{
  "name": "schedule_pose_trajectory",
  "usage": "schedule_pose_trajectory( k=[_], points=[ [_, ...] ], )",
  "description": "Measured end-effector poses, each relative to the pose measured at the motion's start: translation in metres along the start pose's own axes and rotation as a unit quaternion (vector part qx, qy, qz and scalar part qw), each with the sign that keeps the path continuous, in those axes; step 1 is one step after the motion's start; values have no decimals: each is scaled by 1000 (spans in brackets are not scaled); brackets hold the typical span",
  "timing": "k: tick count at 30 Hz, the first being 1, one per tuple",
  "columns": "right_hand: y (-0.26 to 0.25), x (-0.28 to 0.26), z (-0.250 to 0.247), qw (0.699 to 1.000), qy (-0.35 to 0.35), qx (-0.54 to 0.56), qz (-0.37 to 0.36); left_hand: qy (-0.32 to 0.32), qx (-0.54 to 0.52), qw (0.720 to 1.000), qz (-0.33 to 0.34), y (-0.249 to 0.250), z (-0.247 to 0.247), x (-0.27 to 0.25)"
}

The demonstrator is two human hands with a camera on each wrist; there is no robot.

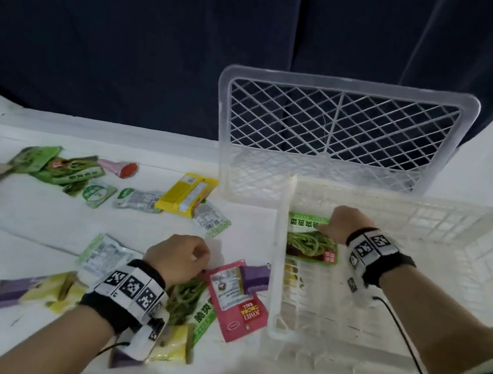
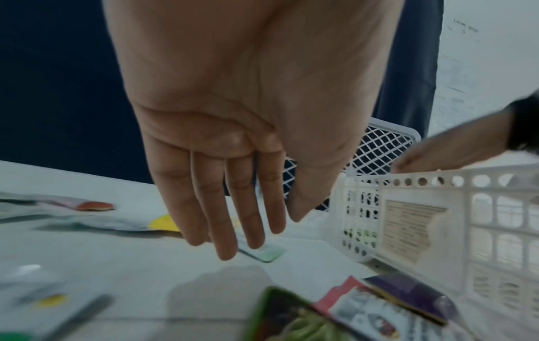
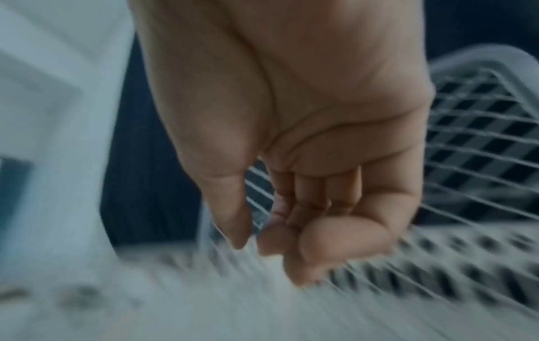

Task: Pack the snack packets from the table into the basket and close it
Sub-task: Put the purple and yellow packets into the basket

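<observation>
Fingers of the left hand hang straight and close together, pointing down at the white table and holding nothing; their tips hover above the cloth, with a green vegetable packet just under the wrist and a pink packet with a purple one just to their right. Beyond those fingertips lie more packets, among them a yellow one and a silver one. The right hand is inside the white basket; its fingers are loosely curled with the thumb apart, and nothing shows between them. A green snack packet lies flat on the basket floor just below and left of those fingers; whether they touch it I cannot tell. Behind the hand, the mesh lid stands upright and open.
</observation>
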State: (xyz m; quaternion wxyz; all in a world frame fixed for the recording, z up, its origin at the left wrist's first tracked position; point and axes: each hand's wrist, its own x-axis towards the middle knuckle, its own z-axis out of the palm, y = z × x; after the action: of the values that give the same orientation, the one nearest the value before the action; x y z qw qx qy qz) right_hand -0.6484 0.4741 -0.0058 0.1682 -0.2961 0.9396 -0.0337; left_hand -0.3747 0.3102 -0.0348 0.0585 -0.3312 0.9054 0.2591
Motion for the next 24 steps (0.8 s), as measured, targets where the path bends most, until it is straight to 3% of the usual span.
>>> schedule_pose_trajectory(
  k=[5, 10, 16, 21, 24],
  points=[
    [-75, -93, -43, 970, 54, 151, -183, 47, -36, 997, -42, -72, -23, -38],
    [-178, -160, -6, 939, 42, 207, -273, 45, -56, 995, -75, -158, -56, -73],
    [-283, -150, 111, 955, -29, 125, -266, 20, -20, 998, -60, -263, -87, -105],
    [-320, -153, 163, 980, -34, 55, -189, -7, -49, 997, 56, -309, -80, -111],
    [-329, -168, 174, 980, -80, 74, -167, -16, -83, 992, 98, -314, -70, -111]
  ],
)
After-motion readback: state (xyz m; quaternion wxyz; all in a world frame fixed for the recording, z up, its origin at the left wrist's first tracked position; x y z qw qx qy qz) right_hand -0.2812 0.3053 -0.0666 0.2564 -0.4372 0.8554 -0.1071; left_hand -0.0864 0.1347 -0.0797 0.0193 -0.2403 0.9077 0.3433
